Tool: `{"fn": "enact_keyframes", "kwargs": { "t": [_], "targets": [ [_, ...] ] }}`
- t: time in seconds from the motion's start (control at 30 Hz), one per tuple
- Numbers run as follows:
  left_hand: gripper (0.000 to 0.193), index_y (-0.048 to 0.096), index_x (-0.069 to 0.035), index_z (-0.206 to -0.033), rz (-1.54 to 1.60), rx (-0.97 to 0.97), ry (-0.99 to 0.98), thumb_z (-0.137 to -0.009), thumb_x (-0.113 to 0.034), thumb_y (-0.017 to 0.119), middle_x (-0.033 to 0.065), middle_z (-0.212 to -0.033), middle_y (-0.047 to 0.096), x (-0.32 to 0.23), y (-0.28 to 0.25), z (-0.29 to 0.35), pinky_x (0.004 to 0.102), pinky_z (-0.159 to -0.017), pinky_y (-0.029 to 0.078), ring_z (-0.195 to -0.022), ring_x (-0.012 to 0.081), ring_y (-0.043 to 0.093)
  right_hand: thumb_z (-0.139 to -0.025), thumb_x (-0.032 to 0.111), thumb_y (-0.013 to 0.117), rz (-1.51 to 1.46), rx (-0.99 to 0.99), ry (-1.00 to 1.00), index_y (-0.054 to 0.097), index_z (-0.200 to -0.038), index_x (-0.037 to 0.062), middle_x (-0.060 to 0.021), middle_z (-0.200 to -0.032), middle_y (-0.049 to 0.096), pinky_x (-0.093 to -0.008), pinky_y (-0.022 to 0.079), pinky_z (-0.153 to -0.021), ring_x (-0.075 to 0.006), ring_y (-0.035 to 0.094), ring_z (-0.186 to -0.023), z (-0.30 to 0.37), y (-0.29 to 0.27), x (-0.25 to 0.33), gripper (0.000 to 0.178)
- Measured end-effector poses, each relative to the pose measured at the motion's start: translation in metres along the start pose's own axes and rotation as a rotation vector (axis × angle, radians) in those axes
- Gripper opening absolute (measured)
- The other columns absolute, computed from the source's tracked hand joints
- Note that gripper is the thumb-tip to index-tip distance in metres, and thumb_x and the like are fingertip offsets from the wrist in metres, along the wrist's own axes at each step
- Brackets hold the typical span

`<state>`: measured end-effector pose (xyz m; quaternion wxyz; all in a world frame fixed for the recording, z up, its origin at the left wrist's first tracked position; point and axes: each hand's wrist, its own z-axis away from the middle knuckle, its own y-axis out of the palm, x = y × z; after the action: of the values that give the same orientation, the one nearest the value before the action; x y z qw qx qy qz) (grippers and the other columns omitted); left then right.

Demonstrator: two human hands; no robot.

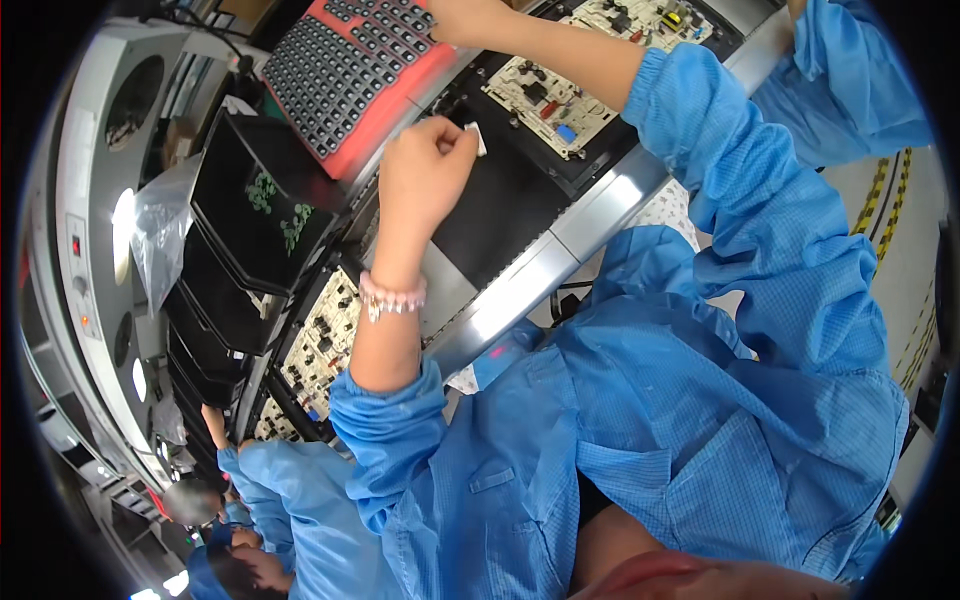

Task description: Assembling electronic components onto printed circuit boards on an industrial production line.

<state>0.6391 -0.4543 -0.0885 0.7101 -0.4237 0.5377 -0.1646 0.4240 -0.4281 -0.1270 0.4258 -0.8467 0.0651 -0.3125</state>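
My left hand [428, 178], with a beaded bracelet at its wrist, is closed in a pinch on a small white piece [479, 139]. It hovers over a dark flat surface [515, 205] on the work line. Farther up, my right hand [468, 20] reaches to a red tray [420, 86] filled with rows of small black parts. Its fingers look drawn together at the tray's edge, partly cut off by the picture's top, and what they hold is hidden. Below my right forearm lies a cream circuit board [545, 105] carrying electronic components, including a blue one.
Another populated board [325, 335] lies to the left of my left forearm. A metal rail [520, 285] runs along the near side. Black bins [255, 200] and a clear plastic bag [160, 240] stand at the left. Co-workers in blue sleeves [310, 500] are at lower left and upper right.
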Motion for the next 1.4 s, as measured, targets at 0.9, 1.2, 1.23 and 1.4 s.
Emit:
{"fn": "enact_keyframes", "kwargs": {
  "t": [0.9,1.2,1.23,1.4],
  "targets": [
    [0.018,0.069,-0.004,-0.076,0.133,0.461,-0.398,-0.080,-0.022,0.069,-0.0094,-0.057,0.042,-0.018,0.017,-0.103,0.0242,-0.042,0.018,-0.045,0.0034,0.029,-0.062,0.006,0.059,-0.167,0.115,0.175,0.069,-0.071,-0.0003,-0.0189,-0.071,0.067,-0.0443,0.054,-0.056,-0.0330,0.068,-0.069,-0.002,-0.008,0.003,0.015],
    [0.017,0.061,-0.009,-0.072,0.099,0.507,-0.455,-0.080,-0.022,0.068,-0.0116,-0.051,0.034,-0.032,0.021,-0.110,0.0239,-0.039,0.012,-0.039,0.0034,0.021,-0.067,0.005,0.058,-0.215,0.243,0.197,0.072,-0.084,0.0009,-0.0175,-0.081,0.069,-0.0440,0.055,-0.063,-0.0323,0.069,-0.077,0.004,-0.017,0.009,0.022],
    [0.017,0.060,-0.010,-0.070,0.001,0.491,-0.415,-0.079,-0.023,0.067,-0.0108,-0.052,0.036,-0.037,0.024,-0.111,0.0240,-0.040,0.014,-0.040,0.0039,0.023,-0.069,0.006,0.059,-0.190,0.251,0.209,0.073,-0.086,0.0013,-0.0167,-0.083,0.070,-0.0443,0.056,-0.064,-0.0318,0.070,-0.079,0.003,-0.014,0.009,0.022],
    [0.018,0.059,-0.015,-0.067,-0.201,0.493,-0.309,-0.077,-0.028,0.067,-0.0092,-0.055,0.039,-0.049,0.038,-0.116,0.0235,-0.043,0.018,-0.045,0.0058,0.027,-0.074,0.011,0.061,-0.110,0.277,0.243,0.074,-0.092,0.0045,-0.0164,-0.093,0.072,-0.0459,0.056,-0.066,-0.0314,0.070,-0.084,-0.010,0.005,-0.002,0.024]
  ]
}}
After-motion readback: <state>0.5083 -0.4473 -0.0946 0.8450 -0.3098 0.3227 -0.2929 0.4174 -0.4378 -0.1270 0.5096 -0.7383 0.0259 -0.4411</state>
